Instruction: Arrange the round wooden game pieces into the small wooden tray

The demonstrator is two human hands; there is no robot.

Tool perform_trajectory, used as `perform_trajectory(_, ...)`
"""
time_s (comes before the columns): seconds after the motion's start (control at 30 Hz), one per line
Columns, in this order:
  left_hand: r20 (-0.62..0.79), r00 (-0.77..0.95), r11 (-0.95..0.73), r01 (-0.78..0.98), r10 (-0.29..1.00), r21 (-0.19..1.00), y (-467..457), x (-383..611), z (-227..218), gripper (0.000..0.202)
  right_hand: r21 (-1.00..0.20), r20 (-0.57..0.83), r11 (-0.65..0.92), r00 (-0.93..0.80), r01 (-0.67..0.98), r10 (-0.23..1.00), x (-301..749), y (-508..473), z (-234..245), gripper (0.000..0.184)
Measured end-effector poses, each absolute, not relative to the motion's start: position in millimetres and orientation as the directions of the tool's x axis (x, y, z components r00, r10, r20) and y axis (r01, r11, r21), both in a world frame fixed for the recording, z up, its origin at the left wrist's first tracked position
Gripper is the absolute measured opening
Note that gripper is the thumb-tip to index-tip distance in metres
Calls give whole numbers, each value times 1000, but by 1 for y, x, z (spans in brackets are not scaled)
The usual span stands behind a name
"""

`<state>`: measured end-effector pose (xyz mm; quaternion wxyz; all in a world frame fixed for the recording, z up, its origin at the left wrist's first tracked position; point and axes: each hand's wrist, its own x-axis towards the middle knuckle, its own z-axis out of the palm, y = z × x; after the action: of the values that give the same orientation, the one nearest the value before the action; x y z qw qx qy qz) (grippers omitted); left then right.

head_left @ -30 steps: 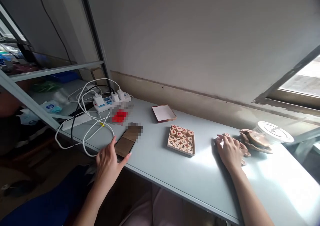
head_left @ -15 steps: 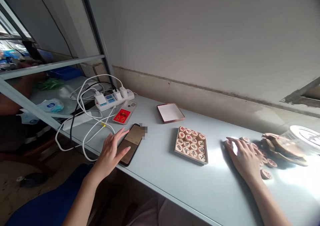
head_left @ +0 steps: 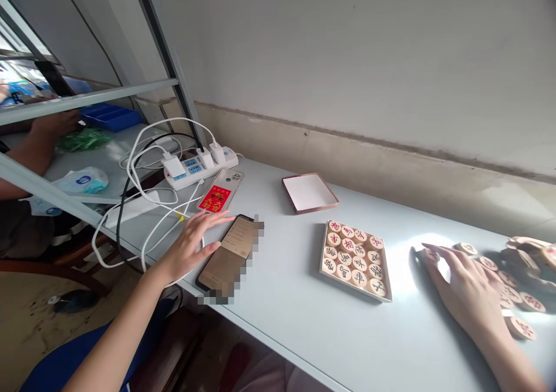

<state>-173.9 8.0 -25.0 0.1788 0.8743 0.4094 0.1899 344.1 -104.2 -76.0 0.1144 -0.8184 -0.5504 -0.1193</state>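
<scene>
My left hand lies open at the table's near-left edge, fingers stretched toward a dark phone and touching its left side. My right hand rests flat and open on the table at the right, fingertips among several loose round wooden chess pieces. Between the hands sits a shallow wooden box filled with several chess pieces marked in red and black.
An empty box lid lies behind the wooden box. A second phone with a red case, a power strip and white cables crowd the left. Another person's arm rests on the neighbouring table beyond the metal frame.
The view swung left, so the window and the plastic cup left the frame. My left hand moved forward onto the phone's side. My right hand stayed flat by the loose pieces.
</scene>
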Motion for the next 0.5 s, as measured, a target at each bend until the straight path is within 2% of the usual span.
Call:
perform_trajectory(0.17,186,617,-626,643,765,441,11,-173,-26,57,-64,293,-383,384,922,876,346,-104,-77,63)
perform_trajectory(0.5,227,645,-659,575,730,485,13,-172,-24,61,-53,302,-363,361,930,882,348,-103,-77,68)
